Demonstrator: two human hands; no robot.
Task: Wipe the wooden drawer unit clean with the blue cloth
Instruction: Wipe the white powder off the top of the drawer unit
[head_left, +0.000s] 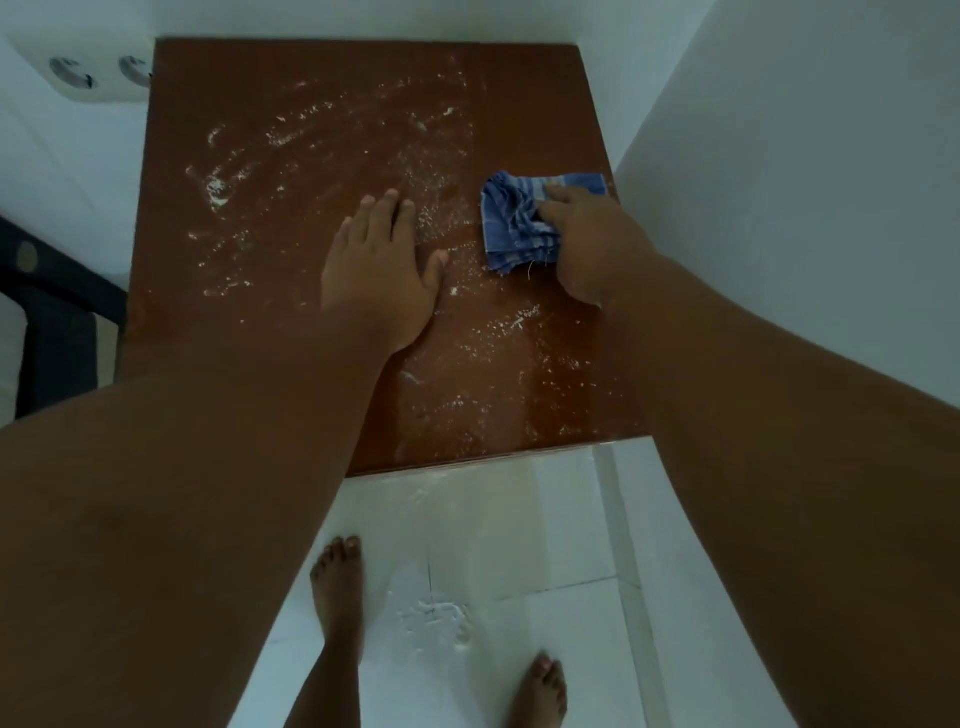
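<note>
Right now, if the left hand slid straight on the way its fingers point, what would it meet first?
The left hand would first meet white powder on the drawer unit's top; beyond it the way looks free to the back wall. The blue cloth lies off that line.

You're in a home, corner of plain rm. Evidence: your bare feet (337, 587) on white tiled floor (545, 519); white painted walls (805, 156) on 2 sides; dbl wall socket (98, 73) on left wall; wooden drawer unit (311, 104) pushed into corner; dark furniture piece (52, 322) at left edge, type unclear.
</note>
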